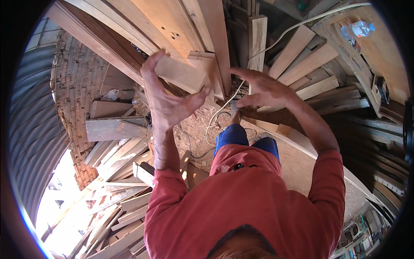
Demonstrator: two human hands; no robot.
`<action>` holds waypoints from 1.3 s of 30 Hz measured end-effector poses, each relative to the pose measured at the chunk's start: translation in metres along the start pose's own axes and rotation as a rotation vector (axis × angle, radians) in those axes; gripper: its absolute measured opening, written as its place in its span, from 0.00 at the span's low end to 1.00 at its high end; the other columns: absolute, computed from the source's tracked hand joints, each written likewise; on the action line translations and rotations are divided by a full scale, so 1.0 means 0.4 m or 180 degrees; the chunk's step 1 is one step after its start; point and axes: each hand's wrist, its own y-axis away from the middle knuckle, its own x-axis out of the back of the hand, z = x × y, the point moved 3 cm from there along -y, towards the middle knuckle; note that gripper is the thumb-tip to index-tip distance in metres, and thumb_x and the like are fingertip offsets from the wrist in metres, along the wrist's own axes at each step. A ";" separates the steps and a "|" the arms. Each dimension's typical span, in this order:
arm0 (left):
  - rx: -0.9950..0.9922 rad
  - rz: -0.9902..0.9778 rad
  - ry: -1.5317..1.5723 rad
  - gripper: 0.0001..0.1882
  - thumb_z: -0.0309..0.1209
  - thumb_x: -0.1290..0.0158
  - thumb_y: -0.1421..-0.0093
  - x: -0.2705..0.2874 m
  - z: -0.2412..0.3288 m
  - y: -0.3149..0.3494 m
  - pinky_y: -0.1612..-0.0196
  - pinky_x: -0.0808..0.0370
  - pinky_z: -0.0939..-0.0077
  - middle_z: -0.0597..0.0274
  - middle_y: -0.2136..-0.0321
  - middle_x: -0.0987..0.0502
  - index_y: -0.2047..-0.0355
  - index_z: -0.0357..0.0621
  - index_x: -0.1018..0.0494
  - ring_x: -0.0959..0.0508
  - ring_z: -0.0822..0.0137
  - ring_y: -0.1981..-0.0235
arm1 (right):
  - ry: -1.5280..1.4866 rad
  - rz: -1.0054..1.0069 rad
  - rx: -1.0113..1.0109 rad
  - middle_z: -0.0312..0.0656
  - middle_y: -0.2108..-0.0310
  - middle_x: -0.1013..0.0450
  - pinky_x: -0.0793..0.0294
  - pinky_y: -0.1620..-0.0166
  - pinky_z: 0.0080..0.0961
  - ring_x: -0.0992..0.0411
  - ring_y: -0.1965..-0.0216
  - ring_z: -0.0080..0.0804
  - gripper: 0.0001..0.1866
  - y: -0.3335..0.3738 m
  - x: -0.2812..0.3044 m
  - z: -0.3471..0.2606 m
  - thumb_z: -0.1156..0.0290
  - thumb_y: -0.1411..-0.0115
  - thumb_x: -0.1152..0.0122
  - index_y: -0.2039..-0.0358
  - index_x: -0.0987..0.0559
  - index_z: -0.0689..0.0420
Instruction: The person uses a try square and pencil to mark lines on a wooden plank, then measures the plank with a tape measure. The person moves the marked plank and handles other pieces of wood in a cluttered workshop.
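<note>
My left hand [169, 101] is raised over the work area with its fingers and thumb spread wide apart. Beyond it, partly covered by the fingers, lies a pale wooden block [179, 74]; I cannot tell whether the hand touches it. A smaller upright wood piece [206, 64] stands beside the block, against the long planks [172, 32]. My right hand [265, 88] reaches in from the right, thumb and fingers parted, holding nothing. A light-coloured cable [241, 82] runs past its fingertips.
Stacked timber offcuts [129, 207] crowd the lower left, beside a brick column [79, 86] and corrugated metal sheeting [36, 99]. More boards [308, 64] lean at the right. A plastic bottle [358, 29] lies on a wooden panel [388, 52]. Wood shavings [194, 129] cover the floor.
</note>
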 end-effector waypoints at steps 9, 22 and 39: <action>-0.0255 0.0283 0.2050 0.55 0.42 0.19 0.48 -0.080 0.160 -0.240 0.42 0.20 0.61 0.54 0.48 0.24 0.30 0.36 0.41 0.19 0.57 0.46 | -0.2360 0.1589 0.0481 0.49 0.37 0.25 0.24 0.36 0.34 0.25 0.39 0.32 0.35 -0.057 0.069 -0.134 0.67 0.29 0.29 0.28 0.35 0.64; 0.0073 -0.1350 0.3716 0.29 0.33 0.32 0.31 -0.447 0.221 -0.137 0.44 0.20 0.73 0.54 0.48 0.20 0.39 0.34 0.35 0.20 0.67 0.45 | -0.0962 0.2329 -0.0632 0.48 0.47 0.18 0.22 0.41 0.36 0.20 0.46 0.36 0.33 0.239 0.234 -0.007 0.60 0.35 0.25 0.36 0.25 0.66; 0.0606 -0.2615 0.2185 0.32 0.37 0.38 0.27 -1.061 0.121 0.039 0.32 0.24 0.57 0.44 0.37 0.24 0.31 0.34 0.35 0.22 0.52 0.36 | -0.1924 0.3065 -0.1583 0.40 0.48 0.17 0.20 0.40 0.33 0.22 0.44 0.27 0.32 0.567 0.113 0.774 0.81 0.43 0.20 0.39 0.22 0.65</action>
